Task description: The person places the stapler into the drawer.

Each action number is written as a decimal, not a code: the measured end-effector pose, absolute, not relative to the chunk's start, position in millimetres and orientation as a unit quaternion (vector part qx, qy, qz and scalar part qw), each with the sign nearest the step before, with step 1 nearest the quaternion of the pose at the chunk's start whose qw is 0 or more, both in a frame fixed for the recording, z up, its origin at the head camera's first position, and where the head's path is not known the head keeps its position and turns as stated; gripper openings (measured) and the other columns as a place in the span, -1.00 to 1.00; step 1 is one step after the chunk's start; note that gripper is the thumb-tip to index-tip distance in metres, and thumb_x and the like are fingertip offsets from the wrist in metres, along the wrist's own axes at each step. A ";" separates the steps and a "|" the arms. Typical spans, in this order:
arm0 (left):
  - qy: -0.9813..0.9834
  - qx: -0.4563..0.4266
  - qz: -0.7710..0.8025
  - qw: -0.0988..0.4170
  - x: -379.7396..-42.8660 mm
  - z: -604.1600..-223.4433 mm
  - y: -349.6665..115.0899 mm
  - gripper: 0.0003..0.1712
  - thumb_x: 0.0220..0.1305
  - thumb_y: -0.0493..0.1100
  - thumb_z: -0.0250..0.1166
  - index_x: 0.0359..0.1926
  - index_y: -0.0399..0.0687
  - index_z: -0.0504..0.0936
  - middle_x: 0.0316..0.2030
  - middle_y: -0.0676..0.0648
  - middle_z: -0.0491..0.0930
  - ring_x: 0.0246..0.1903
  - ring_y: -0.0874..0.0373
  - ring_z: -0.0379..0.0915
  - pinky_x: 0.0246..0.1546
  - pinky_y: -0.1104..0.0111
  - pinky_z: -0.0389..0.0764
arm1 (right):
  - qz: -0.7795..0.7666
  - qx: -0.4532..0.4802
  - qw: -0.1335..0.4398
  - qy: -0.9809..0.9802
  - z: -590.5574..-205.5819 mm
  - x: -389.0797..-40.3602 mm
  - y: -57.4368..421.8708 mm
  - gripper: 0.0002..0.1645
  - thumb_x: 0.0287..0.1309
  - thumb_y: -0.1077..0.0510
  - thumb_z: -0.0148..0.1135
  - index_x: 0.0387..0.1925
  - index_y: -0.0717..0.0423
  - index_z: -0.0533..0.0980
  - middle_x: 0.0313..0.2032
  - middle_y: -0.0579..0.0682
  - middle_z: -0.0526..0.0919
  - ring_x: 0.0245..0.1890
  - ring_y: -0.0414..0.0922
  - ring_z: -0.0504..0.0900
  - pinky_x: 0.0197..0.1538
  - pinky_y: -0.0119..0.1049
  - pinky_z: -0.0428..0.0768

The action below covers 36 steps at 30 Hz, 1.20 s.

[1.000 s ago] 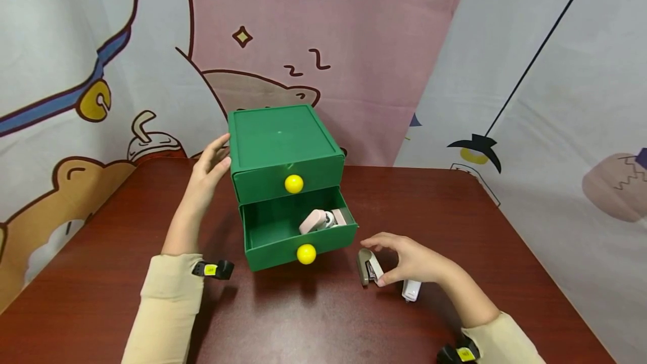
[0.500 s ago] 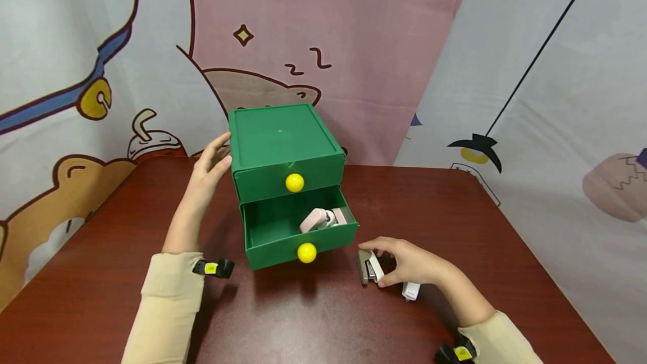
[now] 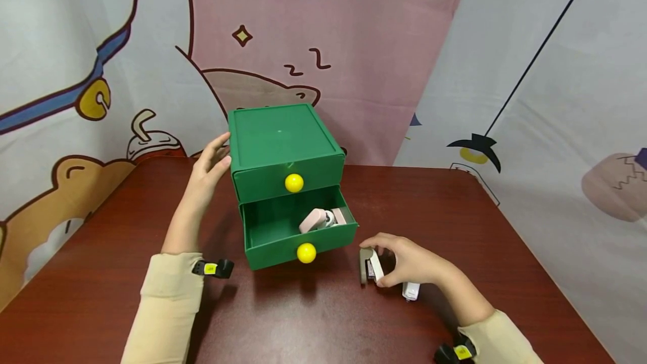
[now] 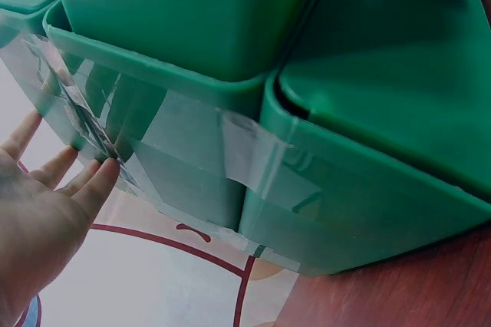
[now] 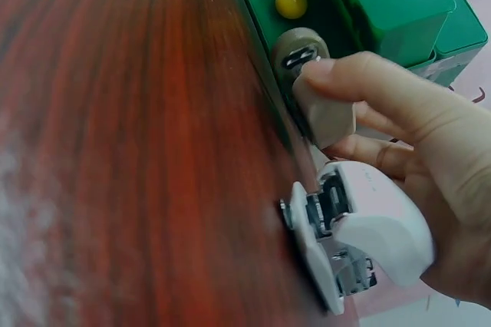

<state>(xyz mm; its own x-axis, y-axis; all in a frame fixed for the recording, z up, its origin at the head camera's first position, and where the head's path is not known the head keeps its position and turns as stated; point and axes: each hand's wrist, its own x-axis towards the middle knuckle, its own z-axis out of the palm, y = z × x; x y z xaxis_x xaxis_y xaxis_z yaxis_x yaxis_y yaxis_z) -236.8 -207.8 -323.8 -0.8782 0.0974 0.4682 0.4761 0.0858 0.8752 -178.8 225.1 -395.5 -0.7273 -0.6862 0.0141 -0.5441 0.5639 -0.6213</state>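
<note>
My left hand (image 3: 207,170) touches the left side of a small green drawer cabinet (image 3: 283,133). In the left wrist view its fairly straight fingertips (image 4: 103,177) press on clear tape along the cabinet's side. The lower drawer (image 3: 268,226) is pulled out, with pale pink staplers (image 3: 315,221) at its right end. In front of the cabinet's right side, my right hand (image 3: 417,260) pinches a grey-beige stapler (image 3: 365,268) between thumb and fingers, close over the table. Just behind it stands a white stapler (image 5: 383,223), mostly hidden under the right hand in the head view.
The cabinet stands on a dark red-brown table (image 3: 313,319). Yellow round knobs (image 3: 294,183) sit on both drawer fronts, and the upper drawer is closed. A cartoon-printed curtain (image 3: 379,44) hangs behind the table.
The grey-beige stapler has turned slightly in my right hand, which has barely shifted. My left hand and the cabinet stay where they were.
</note>
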 end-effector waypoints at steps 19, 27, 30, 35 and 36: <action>-0.725 -0.195 -0.644 0.145 -235.9 -324.0 -207.9 -0.39 0.44 -0.14 0.01 0.46 -0.01 0.15 0.35 -0.21 0.18 0.36 -0.02 0.03 0.26 -0.04 0.09 | -0.361 -0.381 0.010 0.851 -343.0 -157.8 212.6 -0.19 -0.17 0.17 0.48 0.21 -0.22 0.44 -0.03 -0.26 0.50 -0.06 -0.20 0.41 -0.04 -0.20 0.46; -0.728 -0.193 -0.642 0.146 -236.2 -323.5 -208.3 -0.38 0.44 -0.13 0.01 0.47 -0.01 0.14 0.36 -0.18 0.17 0.36 -0.03 0.02 0.26 -0.06 0.08 | -0.395 -0.433 -0.060 0.808 -315.3 -148.1 188.9 -0.19 -0.18 0.22 0.49 0.22 0.00 0.44 -0.06 -0.19 0.51 -0.12 -0.18 0.42 -0.08 -0.26 0.43; -0.727 -0.193 -0.643 0.147 -236.4 -324.1 -208.3 -0.38 0.44 -0.13 0.01 0.47 -0.01 0.14 0.35 -0.19 0.17 0.36 -0.03 0.02 0.26 -0.06 0.08 | -0.405 -0.430 -0.085 0.803 -307.1 -144.9 176.3 -0.19 -0.19 0.22 0.50 0.21 0.02 0.46 -0.08 -0.19 0.52 -0.14 -0.17 0.41 -0.13 -0.25 0.44; -0.725 -0.193 -0.644 0.147 -236.9 -324.4 -208.1 -0.39 0.44 -0.13 0.01 0.46 0.00 0.15 0.36 -0.18 0.17 0.36 -0.02 0.03 0.26 -0.06 0.08 | -0.418 -0.397 -0.111 0.809 -300.2 -142.7 156.0 -0.18 -0.21 0.20 0.53 0.21 -0.04 0.47 -0.09 -0.22 0.53 -0.19 -0.13 0.44 -0.20 -0.27 0.45; -0.725 -0.194 -0.644 0.147 -237.0 -324.3 -208.0 -0.39 0.44 -0.13 0.01 0.46 0.00 0.15 0.36 -0.18 0.17 0.36 -0.02 0.03 0.26 -0.06 0.08 | -0.419 -0.394 -0.117 0.810 -299.9 -142.9 152.4 -0.18 -0.21 0.20 0.53 0.21 -0.03 0.48 -0.09 -0.22 0.53 -0.20 -0.12 0.44 -0.21 -0.28 0.45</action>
